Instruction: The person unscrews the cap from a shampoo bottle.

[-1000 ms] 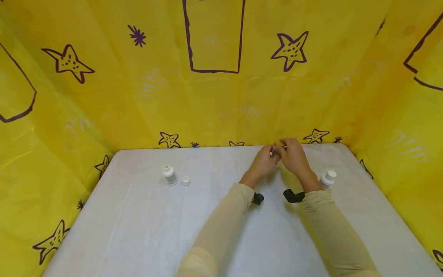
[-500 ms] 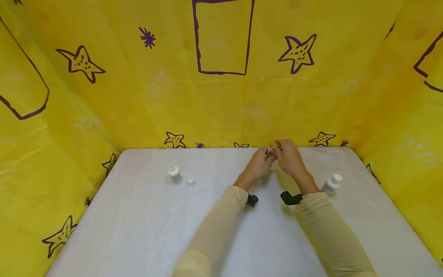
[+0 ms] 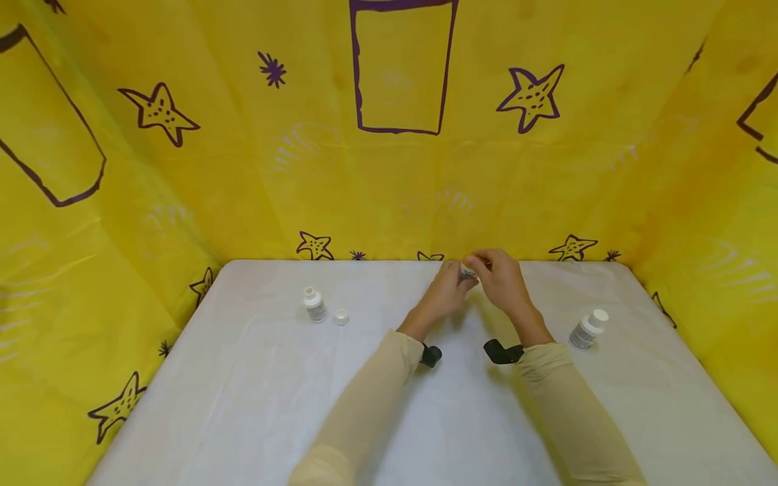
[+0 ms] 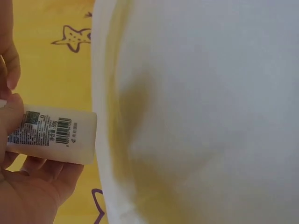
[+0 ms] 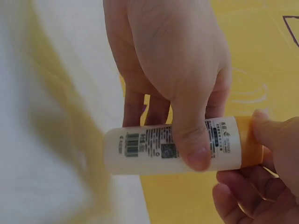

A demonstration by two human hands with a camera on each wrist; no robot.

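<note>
Over the far edge of the table, my two hands meet on a white plastic bottle (image 5: 161,149) with printed text and a barcode. My left hand (image 3: 446,287) grips the bottle's body, its thumb (image 5: 196,151) lying across the label. In the left wrist view, the bottle (image 4: 60,135) lies sideways with its base towards the table. My right hand (image 3: 503,282) pinches the orange cap (image 5: 250,142) between thumb and fingers. The cap sits against the end of the bottle. In the head view, the fingers hide most of the bottle.
On the left of the white table (image 3: 273,391) stands an uncapped small white bottle (image 3: 315,307), with a white cap (image 3: 342,317) beside it. A capped white bottle (image 3: 588,329) stands to the right, near my right forearm. Yellow sheeting (image 3: 389,189) with starfish drawings encloses the table's back and sides.
Both hands have moved left over the table, still together on the bottle. The right-hand bottle, partly hidden by my right wrist before, now shows whole. The head view has shifted slightly.
</note>
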